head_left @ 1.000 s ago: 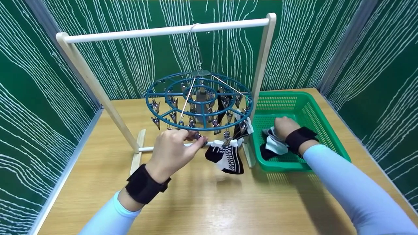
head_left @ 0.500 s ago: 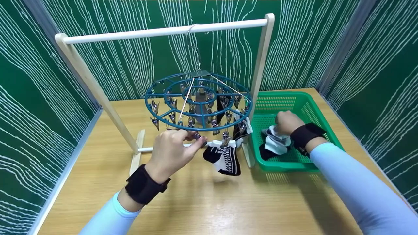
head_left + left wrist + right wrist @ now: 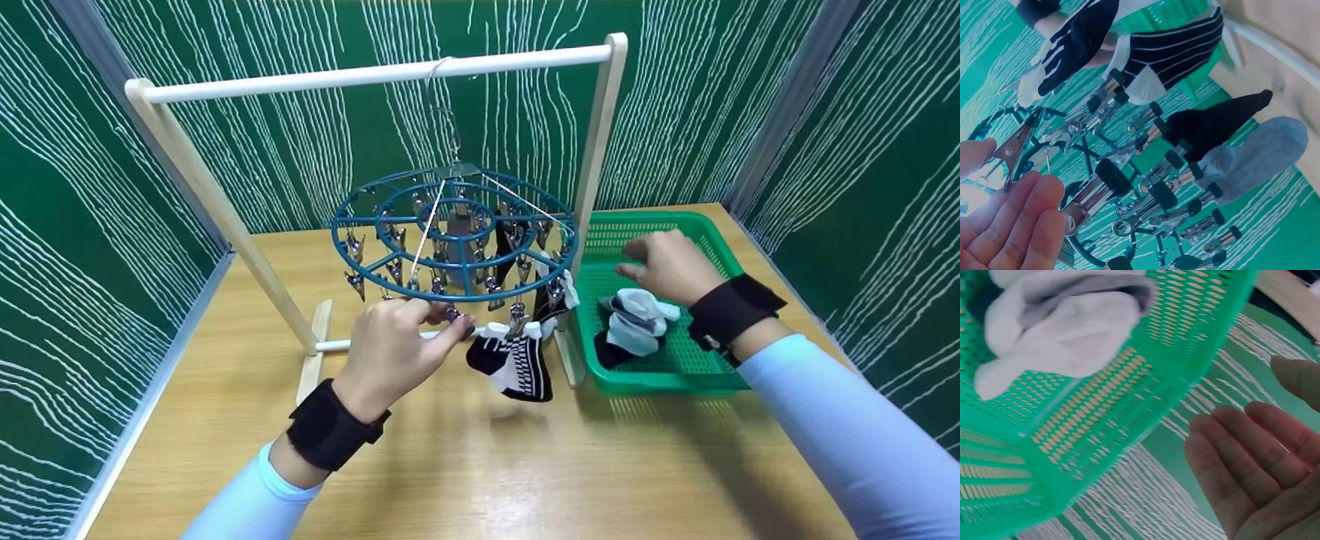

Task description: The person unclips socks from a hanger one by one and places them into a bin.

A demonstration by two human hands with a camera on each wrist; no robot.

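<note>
Now the right hand [image 3: 673, 266] has left the socks [image 3: 636, 335].

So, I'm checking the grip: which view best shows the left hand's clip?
The left wrist view: the clip is large there, held between thumb and fingers. The head view shows it small, partly covered; the right wrist, not at all.

Hanging socks [image 3: 519, 367]: 4 | clips [image 3: 1086, 198]: 10+ | hanger [image 3: 480, 298]: 1 | basket [image 3: 660, 384]: 1 | rack [image 3: 375, 73]: 1
</note>
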